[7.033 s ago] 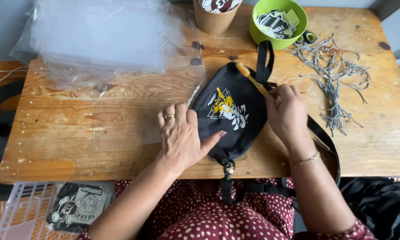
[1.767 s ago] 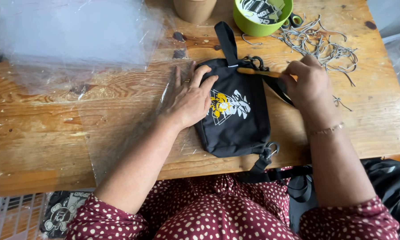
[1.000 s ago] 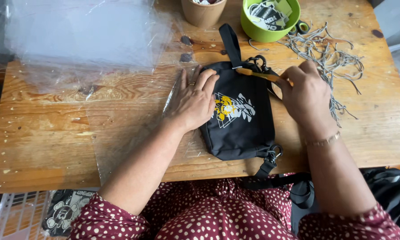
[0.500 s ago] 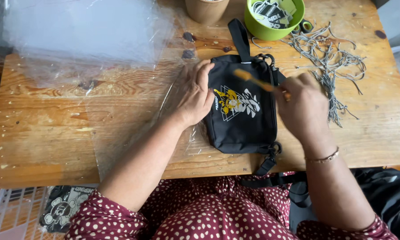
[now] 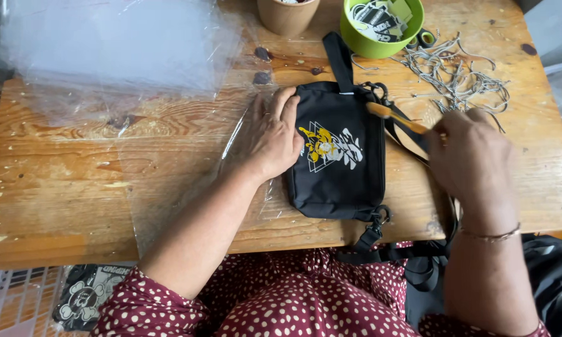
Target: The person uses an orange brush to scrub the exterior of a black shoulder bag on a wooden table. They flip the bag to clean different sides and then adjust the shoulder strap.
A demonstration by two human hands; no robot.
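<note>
A small black pouch bag (image 5: 340, 178) with a yellow and white print lies flat on the wooden table (image 5: 75, 187). My left hand (image 5: 276, 134) rests flat on its left edge, fingers spread, over a clear plastic sleeve (image 5: 168, 181). My right hand (image 5: 471, 159) hovers right of the bag, holding a thin yellow-orange stick (image 5: 396, 117) whose tip reaches the bag's top right corner. The bag's black strap (image 5: 340, 56) runs up from the top; more strap hangs off the table's front edge.
A stack of clear plastic bags (image 5: 112, 43) lies at the back left. A brown cup (image 5: 288, 14) and a green bowl (image 5: 381, 34) with printed tags stand at the back. Grey cords (image 5: 459, 78) are heaped at the back right. A wire basket (image 5: 19, 302) sits low left.
The bag has shifted slightly and sits straighter. My right hand has pulled back to the right with the stick, and my left hand has stayed on the bag's left side.
</note>
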